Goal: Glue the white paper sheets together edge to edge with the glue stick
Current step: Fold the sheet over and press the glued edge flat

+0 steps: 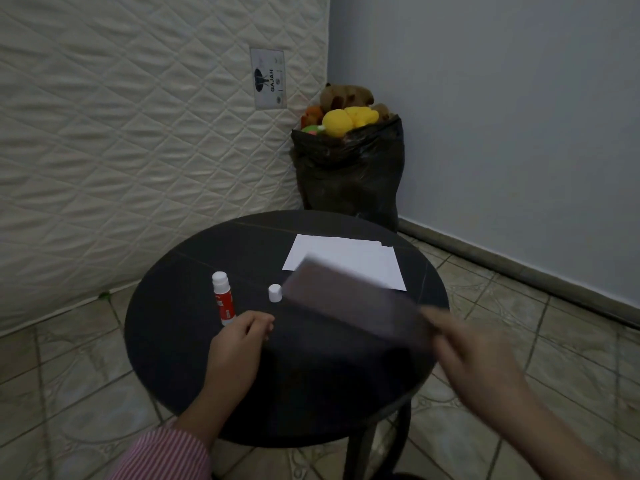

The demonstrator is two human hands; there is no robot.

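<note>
We have a sheet of paper point(349, 303) in our right hand point(474, 355), pinched at its near right corner, fingers closed on the edge; it hangs tilted over the table point(173, 341) and is smeared by motion, so it reads grey rather than white. Our left hand point(239, 337) rests on the table with the fingers curled loosely and nothing in it, just beside the foot of the glue stick point(223, 297).

To do this step well, we judge the sheet should go down flat in front of us, one long edge facing the stack, with the left hand pressing a corner so it cannot slide. Glue wants to run in a narrow even band along that edge only, and the stick is already uncapped, so there is no reason to dawdle.

Counting: one glue stick, standing upright at the left of the table. One cap point(275, 293), off and standing apart to its right. One sheet in hand. The stack point(332, 252) at the far side shows at least two offset edges, but how many sheets lie in it we cannot tell.
</note>
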